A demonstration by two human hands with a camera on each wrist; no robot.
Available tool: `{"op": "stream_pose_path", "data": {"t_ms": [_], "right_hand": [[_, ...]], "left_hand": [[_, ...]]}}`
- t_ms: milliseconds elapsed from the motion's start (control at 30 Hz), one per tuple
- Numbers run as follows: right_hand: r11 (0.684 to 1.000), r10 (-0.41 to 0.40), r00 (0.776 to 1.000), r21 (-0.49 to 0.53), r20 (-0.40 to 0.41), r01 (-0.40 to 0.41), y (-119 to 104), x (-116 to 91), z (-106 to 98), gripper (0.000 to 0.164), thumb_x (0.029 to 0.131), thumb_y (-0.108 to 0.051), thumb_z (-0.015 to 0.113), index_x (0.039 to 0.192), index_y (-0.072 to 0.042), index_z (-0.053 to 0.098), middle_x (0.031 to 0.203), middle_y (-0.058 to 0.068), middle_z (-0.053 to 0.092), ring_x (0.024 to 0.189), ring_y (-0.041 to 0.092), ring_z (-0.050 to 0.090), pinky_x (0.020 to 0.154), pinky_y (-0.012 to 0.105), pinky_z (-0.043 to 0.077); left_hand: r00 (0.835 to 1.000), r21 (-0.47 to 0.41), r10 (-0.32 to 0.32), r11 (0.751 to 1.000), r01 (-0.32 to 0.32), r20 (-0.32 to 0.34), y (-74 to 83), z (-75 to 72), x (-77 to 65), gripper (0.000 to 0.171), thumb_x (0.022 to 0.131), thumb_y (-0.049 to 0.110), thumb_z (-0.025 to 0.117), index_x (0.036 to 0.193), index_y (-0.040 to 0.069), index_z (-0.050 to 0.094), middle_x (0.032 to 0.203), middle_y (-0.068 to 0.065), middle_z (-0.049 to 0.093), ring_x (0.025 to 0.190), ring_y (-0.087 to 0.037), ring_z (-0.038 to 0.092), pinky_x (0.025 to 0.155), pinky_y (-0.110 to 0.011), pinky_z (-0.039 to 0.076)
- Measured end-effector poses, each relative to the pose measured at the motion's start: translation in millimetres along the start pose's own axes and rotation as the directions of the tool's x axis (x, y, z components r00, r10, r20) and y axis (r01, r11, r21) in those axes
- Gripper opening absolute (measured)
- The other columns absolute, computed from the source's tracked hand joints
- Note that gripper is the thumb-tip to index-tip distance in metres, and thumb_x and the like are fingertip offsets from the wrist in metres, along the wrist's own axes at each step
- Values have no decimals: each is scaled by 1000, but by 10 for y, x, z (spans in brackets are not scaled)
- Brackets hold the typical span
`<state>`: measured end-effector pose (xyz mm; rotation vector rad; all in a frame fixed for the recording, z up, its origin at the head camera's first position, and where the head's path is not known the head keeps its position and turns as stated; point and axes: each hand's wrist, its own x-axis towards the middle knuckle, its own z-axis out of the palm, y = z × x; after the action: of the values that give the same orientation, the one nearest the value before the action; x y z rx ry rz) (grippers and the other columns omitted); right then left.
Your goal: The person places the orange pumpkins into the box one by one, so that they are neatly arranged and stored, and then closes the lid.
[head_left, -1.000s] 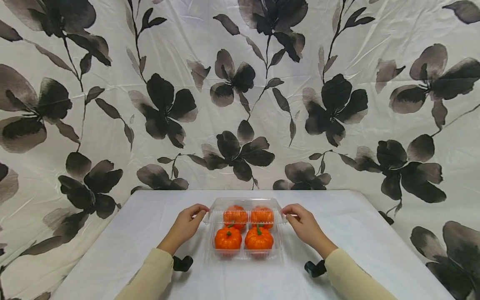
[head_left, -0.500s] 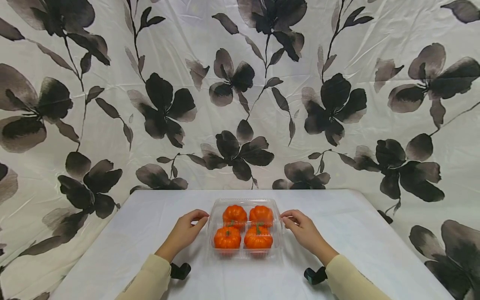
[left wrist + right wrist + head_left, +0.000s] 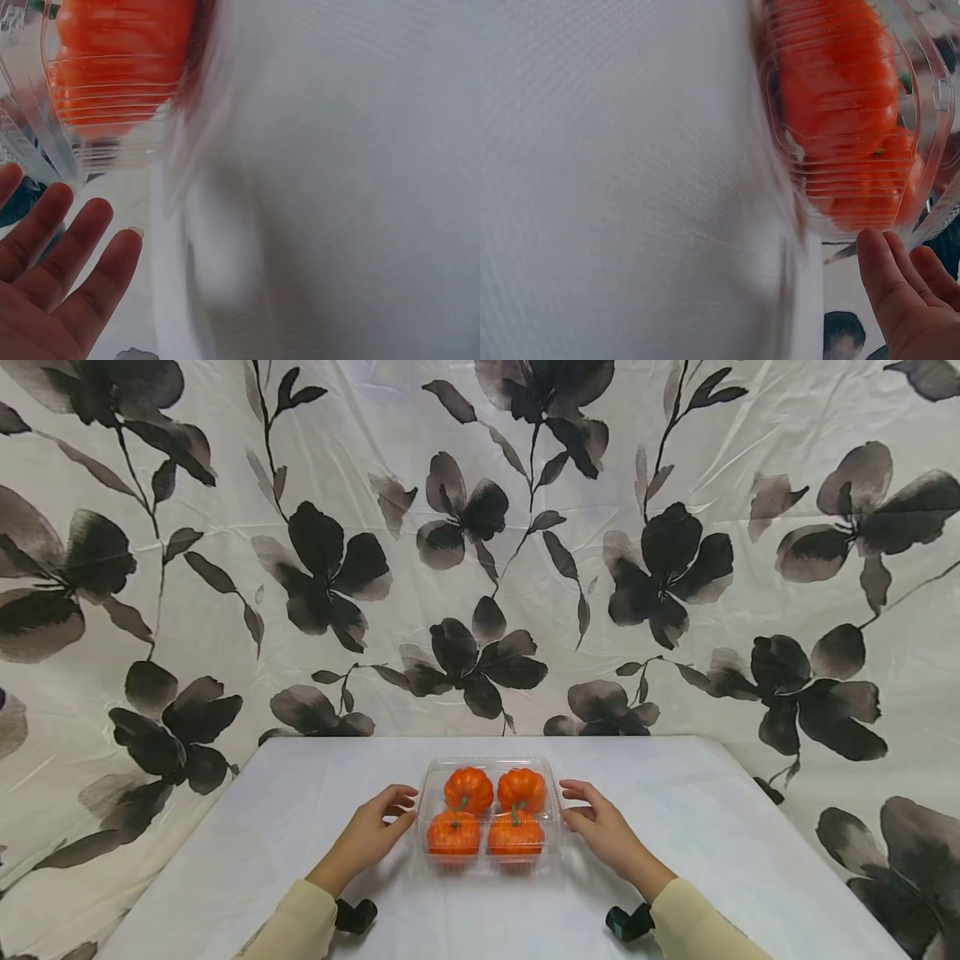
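Note:
A clear plastic clamshell container (image 3: 489,862) stands mid-table in the head view. Several small orange pumpkins (image 3: 515,835) with green stems sit in its compartments. Its transparent lid (image 3: 489,765) lies over them; whether the front edge is fully down is hard to tell. My left hand (image 3: 372,828) is at the container's left side, its fingers spread and fairly straight in the left wrist view. On the opposite side is my right hand (image 3: 602,828), fingers extended beside the ribbed wall (image 3: 847,176). Neither hand grips anything; contact with the plastic is unclear.
A white cloth covers the table (image 3: 495,918). Behind it hangs a pale sheet (image 3: 555,610) with dark flower prints. Black wrist cameras (image 3: 356,916) sit below both wrists, near the beige sleeves (image 3: 296,918).
The lid has swung down toward me over the pumpkins. Both hands followed it slightly, then let go of its edges, and their fingers loosened.

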<state>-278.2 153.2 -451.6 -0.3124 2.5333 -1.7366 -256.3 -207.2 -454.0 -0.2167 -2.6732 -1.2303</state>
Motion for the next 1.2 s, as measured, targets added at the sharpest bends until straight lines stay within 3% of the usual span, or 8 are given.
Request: {"op": "stream_pose_path", "data": {"t_ms": [233,400,533,800,1000,1200], "right_hand": [[1000,-19,999,15,45,18,7,-21,-24,57,94,-11,57,148,-16,39,135,16,54,108,25,64,90,38,56],[1000,5,998,-3,61,-5,21,-50,-45,63,90,-7,54,150,-14,35,130,16,58,99,20,65,85,36,56],[1000,23,997,11,77,-24,42,-66,-55,64,90,-8,53,151,-11,34,125,16,58,93,18,64,81,33,57],[995,55,982,66,183,-68,72,-104,-41,64,92,-13,50,152,-3,28,101,13,62,76,20,65,74,36,59],[978,87,961,162,264,-133,100,-140,-25,67,92,-14,47,153,-1,22,92,12,65,76,21,68,74,38,60],[957,89,946,238,310,-168,123,-143,-19,68,91,-12,45,153,-1,19,80,5,61,73,19,69,72,36,60]], "left_hand": [[999,-7,-21,1000,21,42,-14,-3,-41,38,91,20,65,129,22,56,111,-2,66,98,-15,64,86,-40,56],[997,-5,-36,999,37,68,5,-21,-67,45,91,21,64,135,19,53,104,-1,67,87,-10,62,72,-27,54],[989,-109,-77,990,91,126,12,-4,-66,51,92,19,62,141,12,48,100,-7,67,78,-15,62,62,-25,54],[952,-285,-146,932,223,269,1,0,-121,55,93,15,51,145,-1,39,90,-9,65,73,-17,63,69,-33,58],[905,-407,-133,860,307,404,-45,1,-154,55,95,18,45,143,-7,37,88,-10,64,76,-19,67,73,-36,60],[884,-459,-113,820,341,454,-62,3,-159,57,96,19,44,146,-6,31,85,-8,63,78,-21,68,75,-37,59]]}}
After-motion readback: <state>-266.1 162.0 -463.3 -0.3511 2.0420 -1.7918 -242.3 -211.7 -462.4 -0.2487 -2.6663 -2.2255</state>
